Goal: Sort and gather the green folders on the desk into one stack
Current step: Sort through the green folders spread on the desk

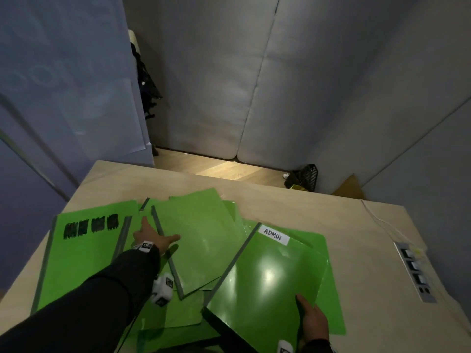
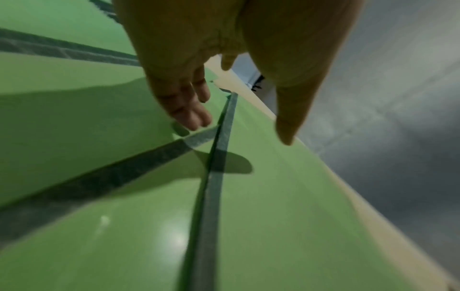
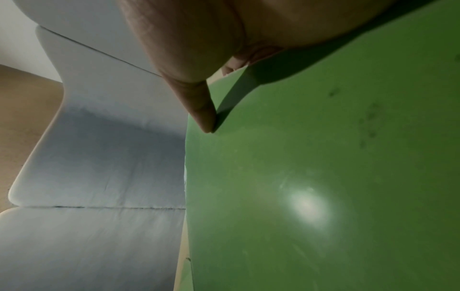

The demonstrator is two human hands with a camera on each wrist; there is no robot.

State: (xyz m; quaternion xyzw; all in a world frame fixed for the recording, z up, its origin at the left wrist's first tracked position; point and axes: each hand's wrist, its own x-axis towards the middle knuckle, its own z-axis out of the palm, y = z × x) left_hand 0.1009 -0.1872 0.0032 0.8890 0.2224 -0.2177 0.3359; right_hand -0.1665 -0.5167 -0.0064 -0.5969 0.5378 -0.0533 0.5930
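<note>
A pale wooden desk (image 1: pixel 293 207) fills the lower part of the head view, set against grey padded walls (image 1: pixel 229 85); a strip of lit floor (image 1: pixel 216 169) shows beyond its far edge. Green folders lie scattered and overlapping across the near half of the desk, not yet in one stack; the leftmost folder (image 1: pixel 84 253) bears a row of blacked-out marks near its top and lies flat at the left edge; a middle folder (image 1: pixel 201 240) with a grey spine sits tilted over others; an ADMIN folder (image 1: pixel 267 281), with a white label at its top, is raised at its near right corner and overlaps the sheets beneath; more green sheets (image 1: pixel 178 314) show under these toward the near edge. A black bin (image 1: pixel 305 178) stands on the floor past the desk's far right; a power strip (image 1: pixel 415 271) with a white cable lies by the right edge. The left hand (image 1: pixel 153 236) reaches out in a dark sleeve (image 1: pixel 89 296), fingers (image 2: pixel 194 118) straight and spread, thumb on the middle folder by its spine, grasping nothing. The right hand (image 1: pixel 314 319) pinches the ADMIN folder's near right corner, thumb (image 3: pixel 201 110) on top, fingers beneath.
</note>
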